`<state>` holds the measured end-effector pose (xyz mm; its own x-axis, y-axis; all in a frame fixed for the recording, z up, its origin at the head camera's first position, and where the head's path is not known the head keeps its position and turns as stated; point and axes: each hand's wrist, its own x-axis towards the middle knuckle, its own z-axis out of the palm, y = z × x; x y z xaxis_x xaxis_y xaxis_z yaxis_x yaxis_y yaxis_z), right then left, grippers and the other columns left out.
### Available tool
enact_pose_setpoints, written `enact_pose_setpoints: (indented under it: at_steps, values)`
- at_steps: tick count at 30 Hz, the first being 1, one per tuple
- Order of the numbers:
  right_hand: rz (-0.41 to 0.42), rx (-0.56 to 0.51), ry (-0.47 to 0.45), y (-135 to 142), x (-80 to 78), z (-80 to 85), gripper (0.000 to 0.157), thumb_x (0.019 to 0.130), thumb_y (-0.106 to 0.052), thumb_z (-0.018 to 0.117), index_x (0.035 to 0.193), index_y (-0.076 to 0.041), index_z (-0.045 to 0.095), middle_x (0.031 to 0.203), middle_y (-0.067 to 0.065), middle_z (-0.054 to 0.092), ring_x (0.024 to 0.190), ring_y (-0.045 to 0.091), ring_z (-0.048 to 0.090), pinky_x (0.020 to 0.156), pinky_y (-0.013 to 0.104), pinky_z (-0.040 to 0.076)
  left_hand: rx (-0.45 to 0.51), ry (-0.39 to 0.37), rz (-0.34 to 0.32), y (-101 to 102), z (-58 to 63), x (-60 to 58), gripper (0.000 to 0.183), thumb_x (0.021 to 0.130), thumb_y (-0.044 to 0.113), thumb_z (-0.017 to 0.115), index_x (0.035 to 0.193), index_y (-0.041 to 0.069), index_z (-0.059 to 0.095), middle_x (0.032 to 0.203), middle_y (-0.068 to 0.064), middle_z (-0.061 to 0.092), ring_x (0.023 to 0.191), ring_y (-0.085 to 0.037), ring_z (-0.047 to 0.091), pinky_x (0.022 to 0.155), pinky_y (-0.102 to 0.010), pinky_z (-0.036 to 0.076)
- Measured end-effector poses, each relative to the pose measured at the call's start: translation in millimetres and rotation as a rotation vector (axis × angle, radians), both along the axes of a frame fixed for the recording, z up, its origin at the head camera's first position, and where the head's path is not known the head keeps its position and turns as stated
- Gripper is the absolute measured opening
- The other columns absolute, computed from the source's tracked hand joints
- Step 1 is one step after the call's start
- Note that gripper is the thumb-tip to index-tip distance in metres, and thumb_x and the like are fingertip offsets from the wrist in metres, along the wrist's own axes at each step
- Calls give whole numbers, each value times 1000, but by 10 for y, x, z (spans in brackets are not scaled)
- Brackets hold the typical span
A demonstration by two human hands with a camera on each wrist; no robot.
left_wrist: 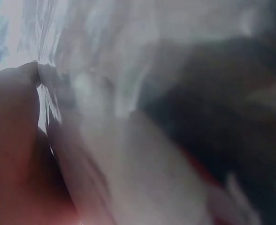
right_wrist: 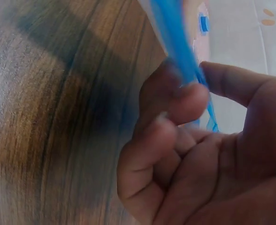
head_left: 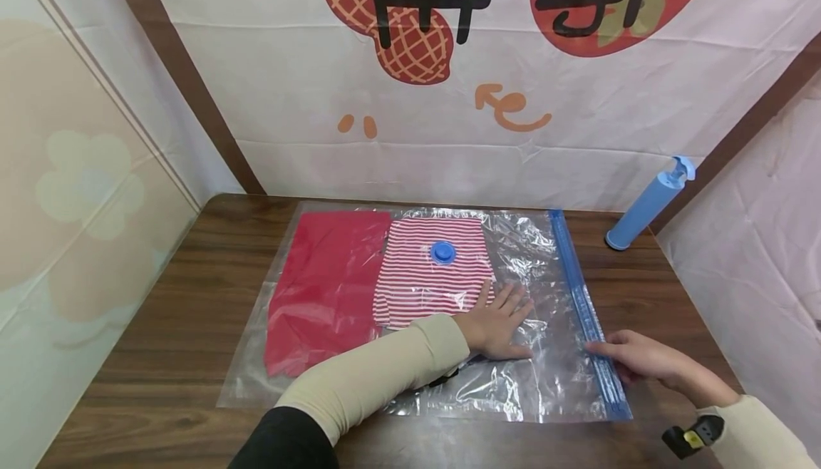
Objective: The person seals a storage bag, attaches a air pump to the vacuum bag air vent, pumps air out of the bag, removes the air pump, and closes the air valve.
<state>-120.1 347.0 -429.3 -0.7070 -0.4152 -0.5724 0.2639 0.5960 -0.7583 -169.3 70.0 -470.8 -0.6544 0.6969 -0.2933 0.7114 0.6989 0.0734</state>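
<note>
A clear vacuum storage bag [head_left: 522,255] lies flat on the table, with a red folded cloth [head_left: 333,276] and a red-and-white striped cloth [head_left: 417,276] inside. Its round blue valve [head_left: 442,252] sits over the striped cloth. My left hand [head_left: 494,326] rests spread on the bag beside the striped cloth's lower right corner; the left wrist view is mostly blurred plastic. Along the bag's right edge runs a blue zip strip [head_left: 577,284]. Near its lower end, my right hand [head_left: 648,358] pinches the strip between thumb [right_wrist: 232,82] and curled fingers [right_wrist: 189,103].
A blue hand pump [head_left: 648,209] stands tilted in view at the table's back right corner. The wooden table [head_left: 147,355] is bounded by a printed cloth backdrop [head_left: 288,169] behind and fabric walls at both sides.
</note>
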Motion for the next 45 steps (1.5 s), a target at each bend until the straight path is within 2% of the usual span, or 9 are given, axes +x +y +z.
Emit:
enact_pose_setpoints:
  at_steps: [8,16,21,25,31,36,41,43,45]
  values:
    - [20,-75,-22,-2,-22,74,38,108,-28,48,75,-12,57,59,-5,53,51,5,45,49,21,35,-4,19,-11,7,-48,-8,91,98,73,38,165,21,8,171,-4,-2,157,-24,-3,124,-56,1]
    - [35,-164,-15,-133,-105,181,38,109,-25,48,74,-12,56,57,-6,50,50,3,43,46,24,27,-8,5,-7,31,-52,-24,92,97,74,40,165,21,9,172,-4,0,157,-24,-2,124,-56,1]
    - [33,-233,-10,-312,-185,210,37,109,-25,47,75,-15,56,62,-7,53,54,5,47,51,22,35,-3,12,-9,41,-53,-40,92,96,75,40,165,21,10,172,-4,1,157,-25,-1,124,-56,2]
    - [28,-231,21,-437,-237,238,39,110,-27,45,74,-16,57,65,-6,55,56,6,49,55,21,42,18,4,-9,46,-41,-62,91,97,74,40,165,20,12,171,-4,3,157,-25,1,124,-57,1]
    - [-34,-190,26,-526,-285,306,44,111,-35,41,75,-17,59,66,-3,55,58,8,50,56,22,41,85,-26,-9,20,41,-107,91,95,71,48,164,18,21,170,-7,13,156,-26,9,124,-57,6]
    - [-69,-227,6,-543,-315,338,50,112,-41,36,78,-16,64,68,-3,56,60,9,51,57,21,41,189,-24,2,-83,168,-158,80,96,59,59,159,17,34,163,-4,34,152,-26,27,121,-62,17]
    - [-71,-288,-14,-555,-320,343,52,112,-43,30,87,-16,67,70,-4,58,62,10,52,59,22,42,407,-117,-11,-293,338,-151,58,99,43,64,147,12,53,141,-1,62,124,-15,61,106,-37,47]
    - [-73,-298,-2,-575,-322,351,53,112,-45,29,89,-16,66,72,-3,59,63,11,53,59,23,43,519,-184,-4,-378,407,-123,51,101,40,62,141,8,57,132,-4,67,115,-14,65,97,-26,52]
    - [-78,-297,11,-604,-327,358,53,112,-46,29,87,-15,65,73,-2,59,63,11,53,59,23,44,628,-256,16,-446,472,-82,50,104,41,58,140,6,58,130,-7,68,114,-14,65,96,-23,51]
